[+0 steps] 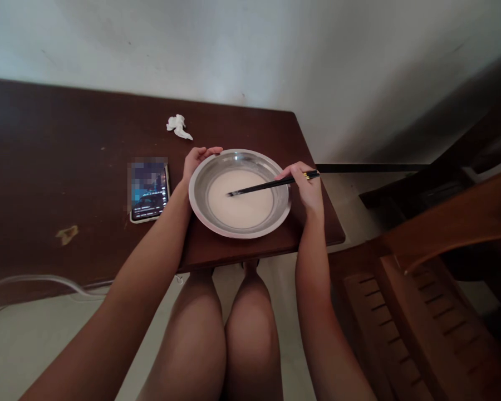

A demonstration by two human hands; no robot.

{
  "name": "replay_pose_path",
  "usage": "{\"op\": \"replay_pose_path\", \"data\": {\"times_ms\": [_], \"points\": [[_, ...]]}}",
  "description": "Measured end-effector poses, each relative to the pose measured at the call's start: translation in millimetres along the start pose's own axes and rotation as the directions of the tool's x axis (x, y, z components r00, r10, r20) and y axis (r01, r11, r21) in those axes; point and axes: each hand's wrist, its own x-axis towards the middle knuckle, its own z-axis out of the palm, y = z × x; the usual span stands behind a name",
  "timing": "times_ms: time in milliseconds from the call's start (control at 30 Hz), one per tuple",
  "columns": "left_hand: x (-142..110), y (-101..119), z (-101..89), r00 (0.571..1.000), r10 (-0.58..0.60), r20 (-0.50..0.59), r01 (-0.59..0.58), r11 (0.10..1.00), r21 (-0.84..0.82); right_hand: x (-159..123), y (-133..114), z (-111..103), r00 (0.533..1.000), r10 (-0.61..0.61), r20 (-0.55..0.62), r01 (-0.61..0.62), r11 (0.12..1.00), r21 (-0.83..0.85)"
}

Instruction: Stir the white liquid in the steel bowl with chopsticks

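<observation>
A round steel bowl holding a pale creamy liquid sits near the right end of a dark wooden table. My left hand grips the bowl's far left rim, fingers curled over the edge. My right hand is closed on a pair of black chopsticks. Their tips dip into the liquid near the bowl's middle.
A phone with a lit screen lies on the table just left of the bowl. A crumpled white tissue rests further back. A wooden chair stands to the right; a white wall runs behind the table. My knees show below the table edge.
</observation>
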Motion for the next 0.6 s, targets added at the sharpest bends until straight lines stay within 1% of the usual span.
{"op": "replay_pose_path", "data": {"times_ms": [33,67,133,200,233,267,367,400,433,467,533,600], "points": [[0.3,-0.1,-0.3,1.000,-0.001,-0.005,0.001,1.000,0.010,0.2,-0.3,0.0,1.000,-0.011,-0.002,0.011,1.000,-0.020],[0.8,-0.3,-0.7,1.000,0.000,-0.010,0.000,1.000,0.012,0.9,0.6,-0.3,0.999,-0.019,-0.032,0.019,0.999,-0.027],[1.9,-0.6,-1.3,1.000,0.006,-0.018,-0.006,1.000,0.006,2.6,4.7,-1.7,0.989,-0.018,-0.148,0.018,1.000,-0.005],[2.5,-0.7,-1.4,1.000,0.014,-0.020,-0.014,1.000,0.000,3.4,8.2,-2.9,0.976,0.006,-0.217,0.002,0.999,0.037],[2.5,-0.6,-1.3,1.000,0.016,-0.019,-0.016,1.000,-0.002,3.3,8.4,-3.0,0.977,0.016,-0.213,-0.005,0.999,0.049],[2.2,-0.5,-1.0,1.000,0.014,-0.016,-0.014,1.000,-0.003,2.7,7.5,-2.6,0.984,0.021,-0.179,-0.013,0.999,0.049],[0.1,0.2,0.5,1.000,0.001,-0.013,-0.002,1.000,-0.013,0.5,1.4,-0.3,1.000,0.004,-0.024,-0.004,1.000,0.012],[-0.6,0.3,1.0,1.000,-0.002,-0.013,0.001,1.000,-0.018,0.4,0.1,0.3,1.000,-0.008,-0.002,0.008,1.000,0.001],[-1.1,0.3,1.3,1.000,-0.001,-0.016,0.001,1.000,-0.023,0.6,0.0,0.7,1.000,-0.017,-0.009,0.017,1.000,0.001],[-1.4,0.2,1.6,1.000,0.001,-0.019,-0.002,1.000,-0.028,1.2,1.0,0.6,0.999,-0.022,-0.046,0.023,1.000,0.013],[-1.4,0.1,1.8,1.000,0.009,-0.017,-0.009,0.999,-0.034,2.8,5.3,-0.3,0.987,-0.015,-0.158,0.026,0.997,0.067],[-1.1,0.2,1.8,1.000,0.006,-0.014,-0.007,0.999,-0.034,3.5,8.7,-1.3,0.976,-0.001,-0.216,0.028,0.992,0.123]]}}
